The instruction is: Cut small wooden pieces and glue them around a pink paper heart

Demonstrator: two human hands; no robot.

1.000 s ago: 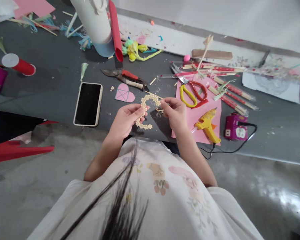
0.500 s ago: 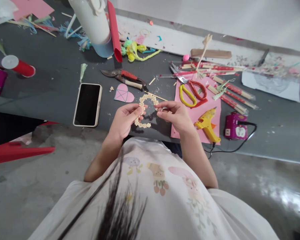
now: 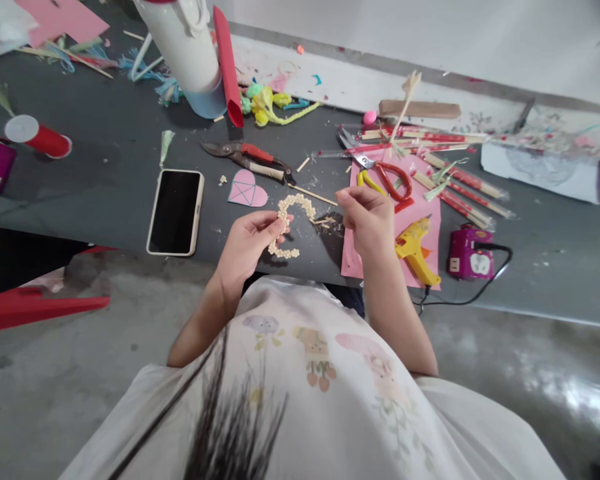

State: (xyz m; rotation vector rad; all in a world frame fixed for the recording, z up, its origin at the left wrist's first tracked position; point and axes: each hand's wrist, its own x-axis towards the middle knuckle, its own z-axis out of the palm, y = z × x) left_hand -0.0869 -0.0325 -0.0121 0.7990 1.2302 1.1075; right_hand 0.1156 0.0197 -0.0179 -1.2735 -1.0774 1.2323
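My left hand [image 3: 253,241] pinches a curved, open-ended strip of small cream bead-like pieces [image 3: 296,200] between thumb and fingers, above the table's near edge. Its upper end curls round to the right and its lower end points right. My right hand [image 3: 367,217] is raised apart from the strip, over the pink sheet, with its fingers closed; whether anything small is between them is hidden. Short stick pieces [image 3: 325,221] lie between the two hands. A thin wooden stick [image 3: 313,194] ends beside my right fingertips. The pink paper heart [image 3: 247,189] lies beyond my left hand.
Pruning shears [image 3: 250,155] lie behind the heart, and a phone [image 3: 175,212] to the left. Scissors [image 3: 393,181] and a yellow glue gun [image 3: 416,252] rest on the pink sheet [image 3: 353,260]. A corded purple box [image 3: 471,251] sits at right. A white flask [image 3: 190,60] stands behind.
My right hand has let go of the strip's upper end and moved right and up, its fingers closed. The short stick pieces are uncovered. My left hand keeps its hold.
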